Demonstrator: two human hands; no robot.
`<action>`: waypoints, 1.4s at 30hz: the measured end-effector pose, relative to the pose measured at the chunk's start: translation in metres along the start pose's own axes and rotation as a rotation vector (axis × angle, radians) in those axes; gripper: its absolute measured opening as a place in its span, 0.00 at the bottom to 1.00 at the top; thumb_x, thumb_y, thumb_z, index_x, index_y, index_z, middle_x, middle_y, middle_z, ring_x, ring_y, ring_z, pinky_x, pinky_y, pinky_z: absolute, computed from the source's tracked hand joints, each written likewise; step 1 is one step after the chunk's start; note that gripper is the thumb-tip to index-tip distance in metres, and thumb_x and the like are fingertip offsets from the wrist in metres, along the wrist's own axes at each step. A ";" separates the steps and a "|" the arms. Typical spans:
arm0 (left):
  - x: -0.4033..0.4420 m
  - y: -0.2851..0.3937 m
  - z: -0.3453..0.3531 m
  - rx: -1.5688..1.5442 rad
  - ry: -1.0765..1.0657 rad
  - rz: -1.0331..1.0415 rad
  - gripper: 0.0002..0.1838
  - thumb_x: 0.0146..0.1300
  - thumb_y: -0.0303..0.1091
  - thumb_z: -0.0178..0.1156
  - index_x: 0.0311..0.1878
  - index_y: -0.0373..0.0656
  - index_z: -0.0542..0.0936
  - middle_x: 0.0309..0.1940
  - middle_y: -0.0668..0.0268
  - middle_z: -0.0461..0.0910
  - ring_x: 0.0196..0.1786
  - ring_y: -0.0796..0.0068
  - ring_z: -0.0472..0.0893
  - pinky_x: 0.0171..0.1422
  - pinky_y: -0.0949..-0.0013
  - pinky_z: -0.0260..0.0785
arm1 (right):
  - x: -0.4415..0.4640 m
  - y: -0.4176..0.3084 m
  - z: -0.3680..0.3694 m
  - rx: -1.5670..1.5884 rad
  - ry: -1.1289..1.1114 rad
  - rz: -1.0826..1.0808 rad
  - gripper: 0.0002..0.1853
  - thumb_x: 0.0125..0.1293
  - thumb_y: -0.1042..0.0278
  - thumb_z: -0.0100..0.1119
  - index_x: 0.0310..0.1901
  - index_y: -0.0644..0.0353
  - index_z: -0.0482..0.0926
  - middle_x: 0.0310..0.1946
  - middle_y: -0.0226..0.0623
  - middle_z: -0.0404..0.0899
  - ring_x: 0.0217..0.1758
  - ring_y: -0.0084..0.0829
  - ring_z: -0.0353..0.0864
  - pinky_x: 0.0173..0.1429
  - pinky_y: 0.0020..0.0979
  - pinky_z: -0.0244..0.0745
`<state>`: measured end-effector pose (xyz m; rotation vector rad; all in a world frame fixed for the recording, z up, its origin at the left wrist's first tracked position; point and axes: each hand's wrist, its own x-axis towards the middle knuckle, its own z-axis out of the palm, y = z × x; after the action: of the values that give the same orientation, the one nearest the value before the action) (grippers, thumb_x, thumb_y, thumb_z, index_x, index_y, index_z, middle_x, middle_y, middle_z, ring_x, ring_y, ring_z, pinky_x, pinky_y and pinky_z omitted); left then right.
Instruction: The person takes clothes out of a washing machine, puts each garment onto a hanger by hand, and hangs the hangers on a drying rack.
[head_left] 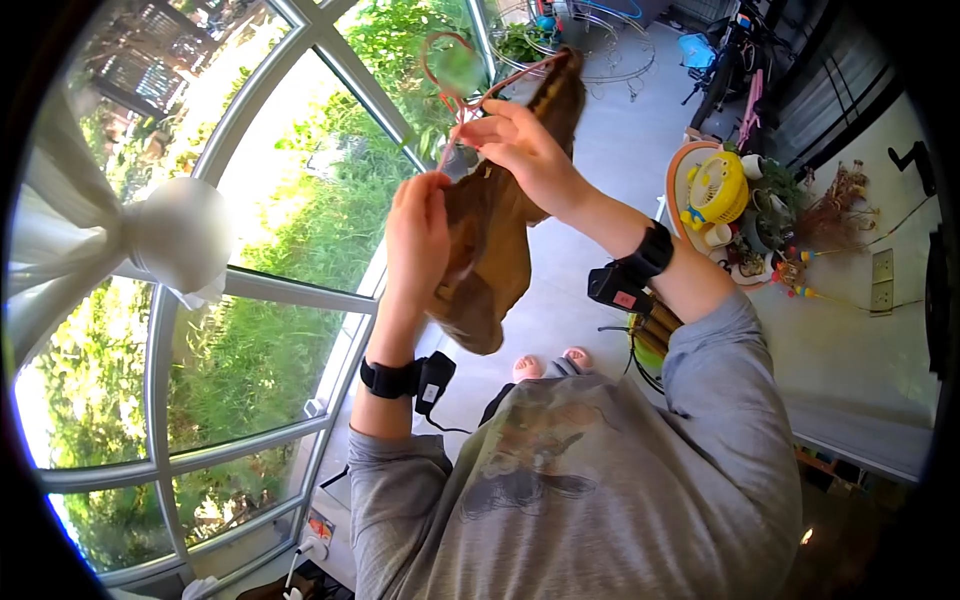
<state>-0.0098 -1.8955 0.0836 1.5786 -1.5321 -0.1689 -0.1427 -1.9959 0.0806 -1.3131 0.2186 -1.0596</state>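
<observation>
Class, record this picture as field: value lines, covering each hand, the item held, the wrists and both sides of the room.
Left hand: closed at the brown garment's upper edge
Right hand: fingers at the pink hanger, below its looped top
Garment: raised above the floor
Wrists: black straps on both
Left side: windows, greenery outside
Right side: yellow basket, bicycle

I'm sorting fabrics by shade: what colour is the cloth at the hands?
Brown; the cloth shows best in the head view.
</observation>
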 end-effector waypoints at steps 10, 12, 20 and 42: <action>0.014 0.012 -0.023 -0.059 -0.044 -0.073 0.08 0.60 0.25 0.49 0.39 0.37 0.75 0.34 0.58 0.75 0.38 0.65 0.75 0.43 0.70 0.66 | -0.072 0.085 0.028 -1.626 -0.412 -0.630 0.08 0.47 0.67 0.53 0.29 0.59 0.77 0.37 0.38 0.73 0.46 0.37 0.70 0.59 0.37 0.60; 0.015 0.011 -0.025 -0.063 -0.057 -0.084 0.08 0.60 0.25 0.49 0.39 0.37 0.76 0.34 0.58 0.75 0.38 0.65 0.75 0.42 0.70 0.66 | -0.073 0.094 0.037 -1.834 -0.488 -0.643 0.10 0.48 0.67 0.52 0.31 0.59 0.78 0.40 0.38 0.73 0.50 0.36 0.68 0.62 0.37 0.57; 0.014 -0.014 -0.025 -0.099 0.033 -0.053 0.08 0.61 0.25 0.49 0.40 0.37 0.76 0.34 0.60 0.75 0.36 0.70 0.75 0.41 0.72 0.65 | -0.065 0.105 0.059 -1.768 -0.711 0.154 0.09 0.51 0.68 0.51 0.32 0.54 0.80 0.34 0.35 0.79 0.45 0.29 0.76 0.46 0.30 0.70; 0.009 0.003 -0.046 0.001 -0.012 0.261 0.08 0.58 0.23 0.51 0.40 0.36 0.76 0.35 0.57 0.74 0.36 0.60 0.76 0.40 0.67 0.68 | -0.058 -0.044 0.019 -1.332 -0.149 -0.841 0.21 0.45 0.66 0.60 0.45 0.59 0.73 0.48 0.38 0.72 0.53 0.36 0.69 0.55 0.36 0.64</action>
<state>0.0197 -1.8807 0.1165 1.3651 -1.7302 -0.0309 -0.1837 -1.9357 0.1000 -2.8334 0.2756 -1.5673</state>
